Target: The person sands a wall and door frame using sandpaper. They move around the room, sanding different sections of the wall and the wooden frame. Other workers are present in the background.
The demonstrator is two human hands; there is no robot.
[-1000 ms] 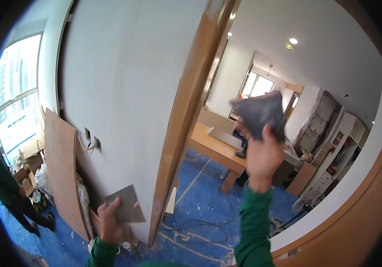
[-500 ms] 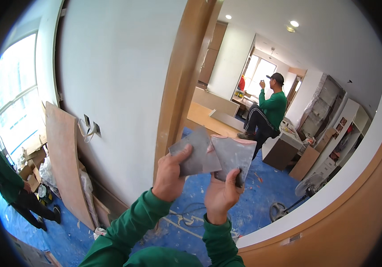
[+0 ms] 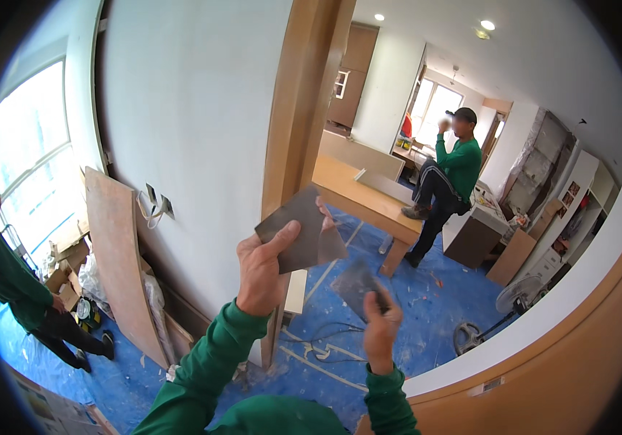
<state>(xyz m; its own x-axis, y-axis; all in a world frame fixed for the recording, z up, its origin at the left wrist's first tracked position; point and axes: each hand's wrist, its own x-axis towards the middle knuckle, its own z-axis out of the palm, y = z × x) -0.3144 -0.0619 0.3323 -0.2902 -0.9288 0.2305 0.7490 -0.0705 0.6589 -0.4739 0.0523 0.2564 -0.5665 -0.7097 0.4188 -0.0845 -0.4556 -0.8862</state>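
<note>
My left hand [image 3: 259, 262] grips a thin square grey metal plate [image 3: 293, 221], like a putty blade, raised in front of the wooden door frame [image 3: 293, 87]; a pinkish paste shows along its right edge. Lower and to the right, my right hand [image 3: 381, 326] holds a second grey blade [image 3: 353, 288], tilted and blurred, with a dark part under my thumb. The two blades are apart. Both my green-sleeved forearms come up from the lower edge.
A white wall [image 3: 188, 94] has an open socket. A plywood sheet [image 3: 119, 261] leans there. One co-worker [image 3: 6, 275] stands far left; another [image 3: 456, 167] rests a foot on a wooden table [image 3: 347, 181]. A fan [image 3: 510, 293] and cables lie on blue floor sheeting [image 3: 427, 319], right of the frame.
My hands came together from wide apart, blades touching half a second ago; now the right has dropped and drawn away, while the left blade is slightly higher. The seated-height co-worker became visible.
</note>
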